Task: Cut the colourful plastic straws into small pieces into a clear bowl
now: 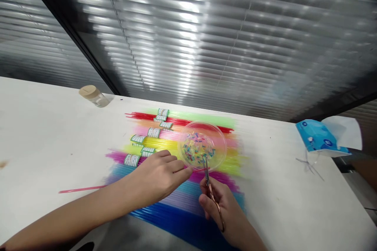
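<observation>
My left hand is closed around a thin pinkish-red straw. Its long end sticks out to the left under my forearm, and its short tip reaches the rim of a clear plastic bowl. In my right hand are scissors with copper-coloured handles. Their blades point up over the bowl's near edge, at the straw's tip; whether they touch it I cannot tell. Many small coloured cut pieces lie in the bowl. Under it and my hands spread bundles of coloured straws, including dark blue ones.
Paper bands wrap several bundles. A clear jar with a beige lid is at the back left of the white table. A blue tissue pack sits at the right edge. Behind the table hang metal blinds.
</observation>
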`<state>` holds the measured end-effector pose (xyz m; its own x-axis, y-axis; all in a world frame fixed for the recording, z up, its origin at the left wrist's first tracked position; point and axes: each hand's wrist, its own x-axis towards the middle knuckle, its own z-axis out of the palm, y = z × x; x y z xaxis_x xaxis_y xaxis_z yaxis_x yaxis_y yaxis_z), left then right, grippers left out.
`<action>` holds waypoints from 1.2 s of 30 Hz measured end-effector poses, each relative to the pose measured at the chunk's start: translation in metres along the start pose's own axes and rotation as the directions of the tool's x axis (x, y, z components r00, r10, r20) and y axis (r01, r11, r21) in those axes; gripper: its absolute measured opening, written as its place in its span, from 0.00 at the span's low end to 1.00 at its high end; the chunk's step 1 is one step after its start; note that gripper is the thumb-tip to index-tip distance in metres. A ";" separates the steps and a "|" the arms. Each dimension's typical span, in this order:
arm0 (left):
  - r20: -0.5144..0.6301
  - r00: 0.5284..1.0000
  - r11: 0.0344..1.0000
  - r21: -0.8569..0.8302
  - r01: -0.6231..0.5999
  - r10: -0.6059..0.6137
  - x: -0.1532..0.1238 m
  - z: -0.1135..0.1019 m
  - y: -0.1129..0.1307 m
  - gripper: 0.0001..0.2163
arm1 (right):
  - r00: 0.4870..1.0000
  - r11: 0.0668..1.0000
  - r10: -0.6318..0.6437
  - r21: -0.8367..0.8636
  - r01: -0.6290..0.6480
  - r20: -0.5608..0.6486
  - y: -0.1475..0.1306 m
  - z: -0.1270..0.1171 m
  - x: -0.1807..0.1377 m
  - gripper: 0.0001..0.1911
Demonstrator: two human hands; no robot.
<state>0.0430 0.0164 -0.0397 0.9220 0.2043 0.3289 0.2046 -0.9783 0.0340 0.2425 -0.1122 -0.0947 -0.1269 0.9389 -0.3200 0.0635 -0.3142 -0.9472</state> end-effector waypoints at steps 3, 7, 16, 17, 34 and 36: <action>-0.006 1.000 1.000 0.002 -0.005 0.005 0.000 0.000 -0.001 0.08 | 1.000 1.000 0.009 0.001 -0.009 -0.001 -0.002 0.000 0.000 0.30; -0.014 1.000 1.000 0.020 -0.004 0.005 0.001 -0.001 -0.001 0.09 | 0.999 0.999 0.033 0.024 -0.033 0.000 -0.004 0.001 0.001 0.30; -0.046 0.998 0.998 0.043 0.036 -0.034 0.000 -0.002 -0.006 0.09 | 0.996 0.996 0.069 0.059 -0.065 -0.052 -0.006 0.000 0.001 0.32; -0.045 0.998 0.998 0.044 0.036 -0.034 -0.001 -0.001 -0.007 0.10 | 0.995 0.996 0.078 0.046 -0.075 -0.059 -0.006 0.000 0.001 0.32; -0.019 1.000 1.000 0.010 0.005 -0.005 0.000 0.002 0.000 0.08 | 1.000 1.000 -0.009 -0.007 0.009 -0.023 0.000 0.002 0.000 0.29; -0.025 1.000 1.000 0.002 0.004 -0.004 0.000 0.002 0.000 0.08 | 1.000 1.000 -0.006 0.001 0.006 -0.023 0.000 0.002 0.000 0.30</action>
<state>0.0436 0.0162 -0.0415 0.9126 0.2074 0.3524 0.2091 -0.9773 0.0336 0.2407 -0.1123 -0.0947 -0.1040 0.9438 -0.3136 0.0620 -0.3086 -0.9492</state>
